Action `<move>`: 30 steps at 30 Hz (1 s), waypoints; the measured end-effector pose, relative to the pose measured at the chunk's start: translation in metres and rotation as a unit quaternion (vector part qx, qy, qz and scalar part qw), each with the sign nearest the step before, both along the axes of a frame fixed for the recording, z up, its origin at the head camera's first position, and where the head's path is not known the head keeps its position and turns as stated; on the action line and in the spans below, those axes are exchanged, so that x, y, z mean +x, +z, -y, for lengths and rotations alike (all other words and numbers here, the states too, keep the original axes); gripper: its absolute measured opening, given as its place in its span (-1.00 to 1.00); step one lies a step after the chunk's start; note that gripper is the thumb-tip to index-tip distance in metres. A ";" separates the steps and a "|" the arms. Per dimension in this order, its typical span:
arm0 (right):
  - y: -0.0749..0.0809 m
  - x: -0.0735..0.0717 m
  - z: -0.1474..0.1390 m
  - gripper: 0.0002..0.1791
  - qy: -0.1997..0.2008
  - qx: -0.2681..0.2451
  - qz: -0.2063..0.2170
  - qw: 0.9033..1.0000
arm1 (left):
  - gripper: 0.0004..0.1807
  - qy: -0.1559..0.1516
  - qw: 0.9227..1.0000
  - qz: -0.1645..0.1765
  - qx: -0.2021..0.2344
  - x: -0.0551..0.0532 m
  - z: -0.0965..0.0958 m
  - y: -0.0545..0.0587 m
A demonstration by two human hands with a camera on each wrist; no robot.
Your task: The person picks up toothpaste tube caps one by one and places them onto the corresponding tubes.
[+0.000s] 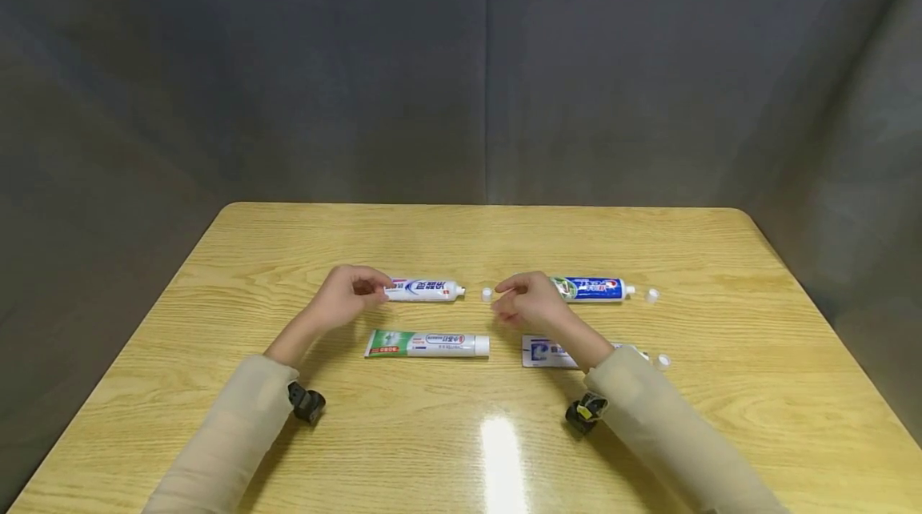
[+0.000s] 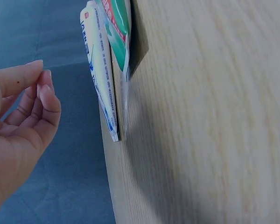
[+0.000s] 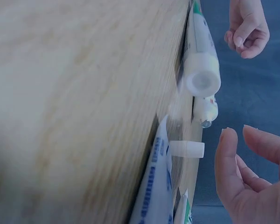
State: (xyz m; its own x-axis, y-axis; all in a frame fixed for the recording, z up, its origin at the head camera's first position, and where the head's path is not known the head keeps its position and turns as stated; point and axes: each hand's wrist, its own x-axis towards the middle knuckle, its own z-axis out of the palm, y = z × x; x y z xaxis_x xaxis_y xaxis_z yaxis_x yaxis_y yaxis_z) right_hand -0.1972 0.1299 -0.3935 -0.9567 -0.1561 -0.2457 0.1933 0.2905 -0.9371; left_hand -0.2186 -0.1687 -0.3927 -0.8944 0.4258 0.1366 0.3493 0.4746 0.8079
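My left hand (image 1: 348, 295) hovers by the tail of a white toothpaste tube (image 1: 426, 290) with a bare nozzle. In the left wrist view, its loosely bent fingers (image 2: 49, 105) hold nothing and stand apart from that tube (image 2: 98, 70). Beyond the nozzle stands a small white cap (image 1: 487, 294). My right hand (image 1: 529, 302) is just right of this cap, thumb and fingers apart; the right wrist view shows a gap between the hand (image 3: 252, 182) and the cap (image 3: 189, 149). Behind the right hand lies a blue toothpaste tube (image 1: 594, 290), uncapped, its tail hidden.
A green and white toothpaste tube (image 1: 432, 343), capped, lies nearer on the wooden table (image 1: 403, 434). Under my right forearm is another white tube (image 1: 547, 352), partly hidden. Two loose white caps, one far (image 1: 652, 295) and one near (image 1: 663, 362), stand at the right.
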 end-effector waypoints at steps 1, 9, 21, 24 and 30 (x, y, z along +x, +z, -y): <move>0.000 -0.002 0.001 -0.64 -0.003 0.005 0.000 1.000 | -0.83 0.001 1.000 0.002 0.000 0.000 0.000 0.000; 0.000 -0.015 0.008 -0.61 -0.020 0.039 0.015 0.999 | -0.81 0.013 1.000 -0.008 -0.009 -0.012 0.004 -0.009; -0.012 -0.023 0.015 -0.60 -0.030 0.054 0.013 0.998 | -0.68 0.020 1.000 -0.007 -0.010 -0.024 0.005 -0.014; -0.014 -0.026 0.016 -0.61 -0.037 0.058 0.017 0.997 | -0.68 0.025 1.000 -0.007 -0.016 -0.026 0.006 -0.014; -0.017 -0.030 0.020 -0.68 -0.040 0.070 0.019 0.997 | -0.66 0.022 1.000 0.000 -0.018 -0.030 0.008 -0.015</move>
